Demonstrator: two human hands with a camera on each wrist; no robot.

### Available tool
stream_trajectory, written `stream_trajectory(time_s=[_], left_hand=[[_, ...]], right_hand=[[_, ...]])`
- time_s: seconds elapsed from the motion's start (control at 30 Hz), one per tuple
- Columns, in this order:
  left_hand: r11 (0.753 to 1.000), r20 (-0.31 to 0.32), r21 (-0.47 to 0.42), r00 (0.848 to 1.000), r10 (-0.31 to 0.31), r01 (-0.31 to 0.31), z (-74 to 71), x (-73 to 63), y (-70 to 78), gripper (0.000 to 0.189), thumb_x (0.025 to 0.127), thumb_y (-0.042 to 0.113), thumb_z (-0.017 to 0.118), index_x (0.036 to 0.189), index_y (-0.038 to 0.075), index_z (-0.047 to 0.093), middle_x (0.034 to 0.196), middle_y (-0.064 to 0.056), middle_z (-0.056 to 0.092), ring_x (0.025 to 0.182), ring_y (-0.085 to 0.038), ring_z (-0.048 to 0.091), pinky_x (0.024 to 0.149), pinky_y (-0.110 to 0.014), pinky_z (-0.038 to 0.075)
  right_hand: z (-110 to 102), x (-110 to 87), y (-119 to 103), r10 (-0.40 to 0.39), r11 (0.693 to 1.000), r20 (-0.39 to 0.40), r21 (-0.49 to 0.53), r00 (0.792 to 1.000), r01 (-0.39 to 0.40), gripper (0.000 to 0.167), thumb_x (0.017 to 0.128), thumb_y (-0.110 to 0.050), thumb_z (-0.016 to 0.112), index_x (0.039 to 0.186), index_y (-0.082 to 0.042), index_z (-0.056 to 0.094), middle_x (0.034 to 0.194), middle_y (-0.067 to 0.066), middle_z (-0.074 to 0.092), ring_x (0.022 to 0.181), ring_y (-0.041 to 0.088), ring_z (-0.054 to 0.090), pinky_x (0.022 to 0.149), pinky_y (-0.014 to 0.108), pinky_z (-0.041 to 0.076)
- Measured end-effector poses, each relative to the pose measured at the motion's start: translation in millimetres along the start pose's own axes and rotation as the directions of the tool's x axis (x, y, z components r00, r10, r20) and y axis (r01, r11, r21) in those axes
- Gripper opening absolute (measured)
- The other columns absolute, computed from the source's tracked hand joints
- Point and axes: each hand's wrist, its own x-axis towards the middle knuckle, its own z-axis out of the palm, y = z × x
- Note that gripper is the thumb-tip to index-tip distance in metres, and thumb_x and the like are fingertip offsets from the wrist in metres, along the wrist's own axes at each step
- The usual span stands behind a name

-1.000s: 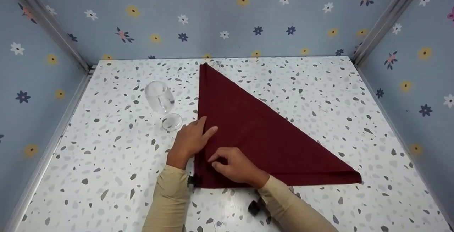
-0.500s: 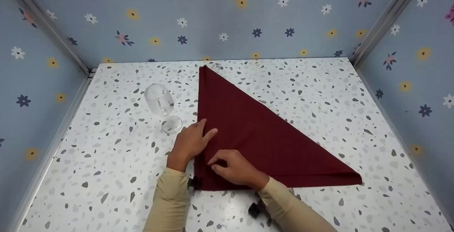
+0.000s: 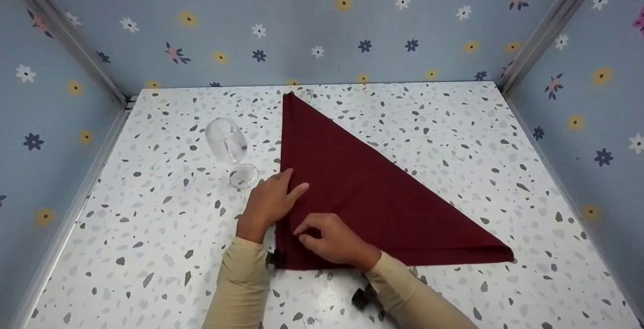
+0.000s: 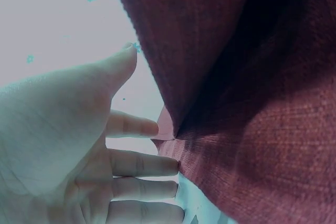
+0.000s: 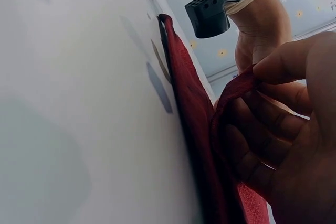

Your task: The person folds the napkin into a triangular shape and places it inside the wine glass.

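Note:
A dark red cloth napkin (image 3: 347, 168) lies folded in a large triangle, its square corner near the person. My left hand (image 3: 270, 200) rests along its left edge; in the left wrist view the fingers (image 4: 144, 162) are straight, their tips at the cloth's edge, the thumb held apart. Near the lower left corner, my right hand (image 3: 329, 236) pinches a raised bit of napkin between thumb and forefinger. The right wrist view shows that pinched fold (image 5: 236, 90), with the other fingers curled beneath. A clear stemmed glass (image 3: 225, 140) stands beyond my left hand, beside the napkin.
The white speckled tabletop (image 3: 166, 248) spreads around the napkin. Blue flowered walls (image 3: 322, 27) enclose its back and both sides. Black camera mounts (image 3: 360, 298) sit at the wrists, close to the table.

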Motion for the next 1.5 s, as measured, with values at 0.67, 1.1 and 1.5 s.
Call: stream_trajectory(time_s=[0.67,1.1,1.5], left_hand=[[0.999,0.022,0.036,1.0,0.021,-0.022,-2.2,-3.2,-2.2,0.064,0.1,0.045,0.059,0.144,0.0,0.051,0.138,-0.025,0.055,0.122,-0.044,0.055,0.1,-0.055,0.044],[0.999,0.03,0.043,0.999,0.028,-0.029,-2.2,-2.2,-3.1,0.061,0.098,0.042,0.061,0.143,0.001,0.053,0.139,-0.024,0.054,0.123,-0.043,0.055,0.101,-0.053,0.044],[0.999,0.061,0.044,0.998,0.001,-0.004,-1.8,-2.0,-2.7,0.062,0.099,0.043,0.061,0.145,0.003,0.052,0.143,-0.024,0.051,0.127,-0.043,0.052,0.103,-0.054,0.042]], right_hand=[[4.4,0.4,-4.4,-0.039,0.997,0.046,-0.07,0.998,0.042,0.013,0.091,-0.007,0.067,0.101,-0.009,0.076,0.098,-0.004,0.071,0.096,0.006,0.063,0.086,0.022,0.051],[7.5,-0.6,-9.4,-0.042,0.995,0.086,-0.091,0.995,0.05,0.015,0.092,-0.007,0.066,0.103,-0.009,0.076,0.099,-0.003,0.07,0.099,0.007,0.063,0.089,0.022,0.049],[11.8,-2.5,-9.5,-0.1,0.987,0.094,-0.113,0.991,0.111,0.016,0.092,-0.007,0.065,0.103,-0.011,0.076,0.098,-0.004,0.069,0.094,0.003,0.062,0.086,0.019,0.05]])
